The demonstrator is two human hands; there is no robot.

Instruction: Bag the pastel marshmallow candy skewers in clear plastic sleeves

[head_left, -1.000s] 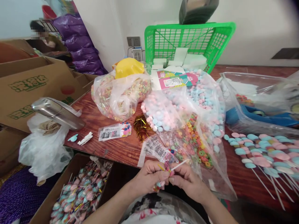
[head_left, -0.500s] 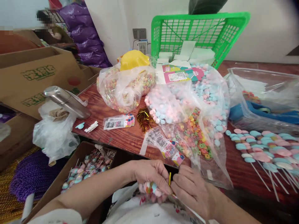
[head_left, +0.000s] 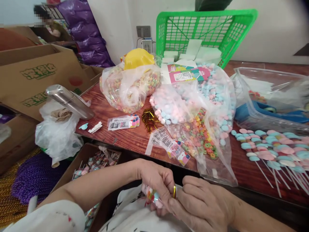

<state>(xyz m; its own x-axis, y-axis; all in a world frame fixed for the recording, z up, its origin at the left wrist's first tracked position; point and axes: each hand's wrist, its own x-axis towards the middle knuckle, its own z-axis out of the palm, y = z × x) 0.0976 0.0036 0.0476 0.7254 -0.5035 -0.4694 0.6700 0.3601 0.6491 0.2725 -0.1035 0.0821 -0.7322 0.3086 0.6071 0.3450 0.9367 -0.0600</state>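
Note:
Low in front of my body, my left hand is closed around a wrapped candy skewer with pink, blue and ring-shaped pieces. A short gold twist tie sticks up between my two hands, at the lower end of the candies. Its lower part is hidden by my fingers. My right hand is closed too, its thumb and fingers pinched at the tie and the skewer's wrapped end. Beyond my hands lie a bunch of gold twist ties and printed clear bags on the table.
Bags of ring candies and pink-and-blue candies cover the table's middle. Finished-looking skewers lie right, below a clear bin. A green basket stands behind. A steel flask and a box of wrapped skewers are left.
My right hand has turned and shifted slightly lower around the skewer's end. The gold tie now stands lower, close against my left fingers. The view has tilted a little.

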